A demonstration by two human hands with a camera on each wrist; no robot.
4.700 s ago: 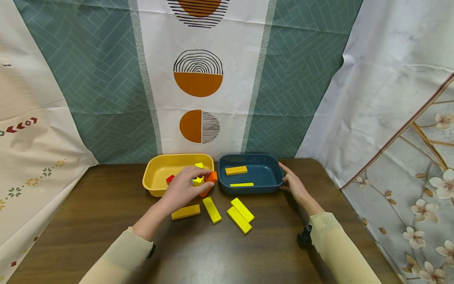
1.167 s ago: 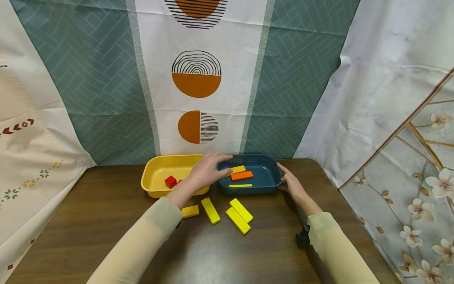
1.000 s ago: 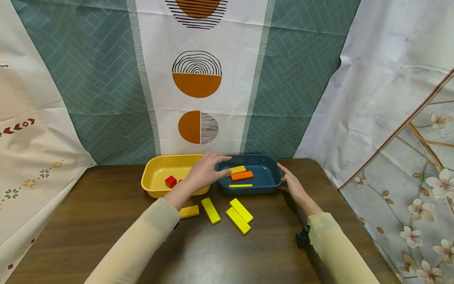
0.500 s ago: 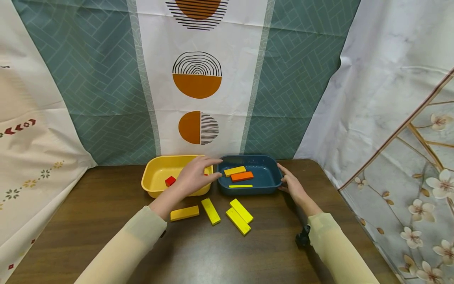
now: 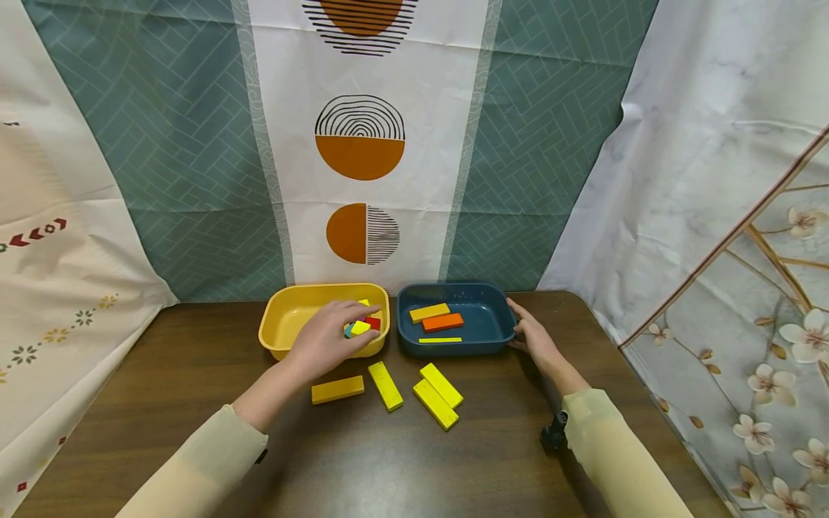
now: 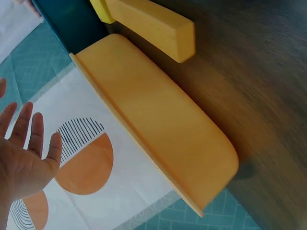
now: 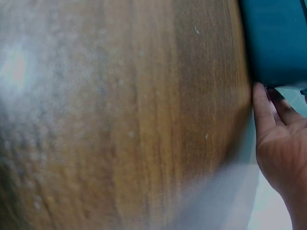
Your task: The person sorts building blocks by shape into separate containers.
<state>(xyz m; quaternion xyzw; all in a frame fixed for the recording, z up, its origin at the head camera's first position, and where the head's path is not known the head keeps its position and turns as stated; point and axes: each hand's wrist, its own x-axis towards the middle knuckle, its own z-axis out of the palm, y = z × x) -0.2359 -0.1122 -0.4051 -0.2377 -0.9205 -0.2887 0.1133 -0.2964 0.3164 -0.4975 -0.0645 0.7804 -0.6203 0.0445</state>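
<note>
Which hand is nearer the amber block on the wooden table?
Left. The left hand is over the yellow tub, just beyond the amber block; the right hand is well to the block's right, at the blue tub's right end.

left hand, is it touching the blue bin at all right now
Apart. The head view shows it: part of the yellow bin is visible between the left hand and the blue bin.

Head cam high/fwd; 3 share blue tub (image 5: 476, 349).
</note>
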